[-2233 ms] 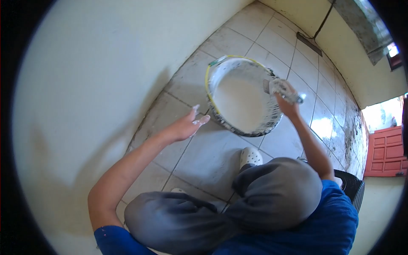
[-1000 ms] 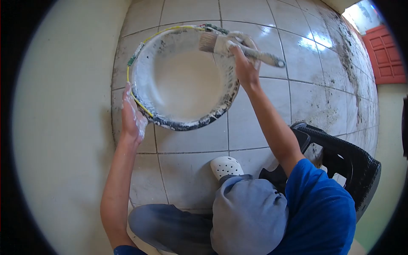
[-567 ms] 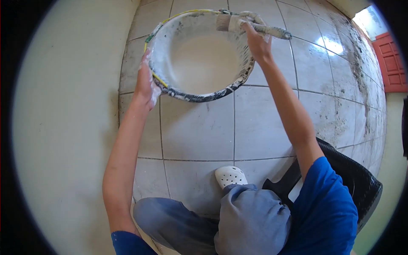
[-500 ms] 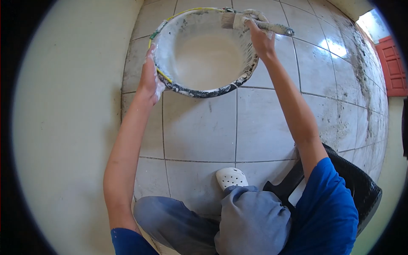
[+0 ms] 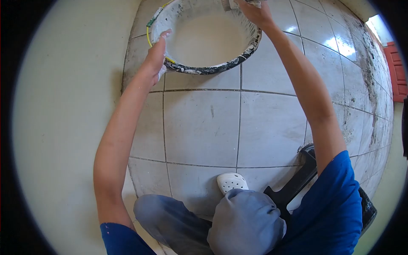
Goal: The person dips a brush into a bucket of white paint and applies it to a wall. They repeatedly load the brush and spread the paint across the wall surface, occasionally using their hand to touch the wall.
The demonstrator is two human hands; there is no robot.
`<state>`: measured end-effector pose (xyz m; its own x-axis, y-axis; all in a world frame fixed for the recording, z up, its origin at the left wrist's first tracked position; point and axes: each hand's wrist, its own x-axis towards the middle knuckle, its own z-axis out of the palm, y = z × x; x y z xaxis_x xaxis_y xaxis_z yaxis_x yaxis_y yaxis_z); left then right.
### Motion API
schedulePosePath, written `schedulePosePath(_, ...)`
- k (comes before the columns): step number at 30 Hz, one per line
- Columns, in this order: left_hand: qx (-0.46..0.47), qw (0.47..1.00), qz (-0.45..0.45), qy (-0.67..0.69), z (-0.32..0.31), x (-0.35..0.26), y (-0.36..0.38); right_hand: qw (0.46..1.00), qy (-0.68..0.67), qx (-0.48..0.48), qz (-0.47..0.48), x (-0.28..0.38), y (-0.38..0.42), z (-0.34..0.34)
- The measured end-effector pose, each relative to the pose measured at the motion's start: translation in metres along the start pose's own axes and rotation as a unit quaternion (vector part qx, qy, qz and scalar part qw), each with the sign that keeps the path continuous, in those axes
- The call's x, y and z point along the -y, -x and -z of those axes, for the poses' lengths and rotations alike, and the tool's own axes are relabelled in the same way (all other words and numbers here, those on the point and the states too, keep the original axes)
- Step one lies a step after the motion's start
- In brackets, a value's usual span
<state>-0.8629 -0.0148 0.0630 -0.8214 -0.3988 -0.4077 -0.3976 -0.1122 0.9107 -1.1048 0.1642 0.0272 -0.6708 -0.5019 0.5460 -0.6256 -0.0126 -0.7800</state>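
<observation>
A round bucket (image 5: 203, 70) with a dark, paint-smeared rim sits at the top of the view, its far edge cut off. Off-white paint (image 5: 208, 40) lies inside it. My left hand (image 5: 157, 55), smeared with white, grips the left side of the rim with the thumb over the edge. At the upper right, my right hand (image 5: 256, 13) is closed on a paintbrush (image 5: 226, 5) beside the rim. Its bristles point left over the bucket, while much of the handle and some fingers are out of frame. A yellow-and-green bucket handle (image 5: 150, 23) runs along the left side.
A pale wall (image 5: 68, 127) rises close on the left. Grey floor tiles (image 5: 199, 127) spread beneath, stained towards the right. A white clog (image 5: 232, 182) is on my foot. Behind my right arm stands a black plastic object (image 5: 293, 182). A red door (image 5: 396, 72) shows far right.
The bucket and both hands have moved away from me, towards the top of the view. My left thumb now shows over the rim. More of the brush is cut off.
</observation>
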Motion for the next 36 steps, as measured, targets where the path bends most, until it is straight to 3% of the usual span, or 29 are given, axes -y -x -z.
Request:
schedulePosePath(4,-0.024,0.984,0.067,-0.161,-0.001,-0.003,-0.002,0.999,0.029,0.016,0.01,-0.022,0.004,0.0)
schedulePosePath(5,-0.032,0.976,0.073,-0.202,-0.004,-0.003,-0.001,0.981,-0.179,0.028,-0.062,-0.041,0.007,-0.001)
schedulePosePath(6,-0.044,0.971,0.086,-0.219,-0.003,-0.001,0.003,0.915,-0.379,0.043,-0.13,-0.068,0.011,-0.007)
schedulePosePath(7,-0.055,0.965,0.102,-0.235,-0.005,-0.001,0.003,0.803,-0.56,0.055,-0.196,-0.068,0.007,-0.013)
schedulePosePath(8,-0.066,0.964,0.107,-0.236,-0.003,-0.003,0.001,0.923,-0.348,0.055,-0.156,-0.066,0.009,-0.011)
schedulePosePath(9,-0.077,0.962,0.111,-0.237,-0.001,-0.004,0.0,0.986,-0.121,0.061,-0.098,-0.024,0.007,-0.005)
schedulePosePath(10,-0.078,0.966,0.099,-0.228,0.002,0.006,-0.004,0.991,0.117,0.052,-0.03,0.001,0.008,0.0)
schedulePosePath(13,-0.045,0.958,0.133,-0.25,0.003,0.009,-0.009,0.998,-0.051,-0.003,-0.021,-0.013,0.009,-0.01)
schedulePosePath(14,-0.04,0.953,0.151,-0.259,0.003,0.005,-0.009,0.998,0.056,0.032,-0.026,-0.014,0.006,-0.007)
schedulePosePath(17,-0.038,0.942,0.192,-0.271,-0.001,-0.007,-0.006,0.995,0.069,0.072,-0.01,0.014,-0.001,-0.002)
schedulePosePath(27,0.021,0.927,0.21,-0.311,0.007,-0.012,-0.009,0.99,0.121,-0.005,0.07,0.012,0.007,-0.005)
schedulePosePath(31,0.028,0.943,0.248,-0.219,0.004,-0.01,-0.012,0.988,0.148,0.037,-0.001,0.016,0.005,-0.004)
schedulePosePath(33,0.03,0.957,0.225,-0.179,0.004,-0.011,-0.006,0.983,0.18,0.031,-0.012,0.02,0.006,-0.003)
schedulePosePath(36,0.034,0.976,0.101,-0.19,0.011,0.001,0.0,0.978,0.204,0.034,-0.012,0.021,0.008,-0.007)
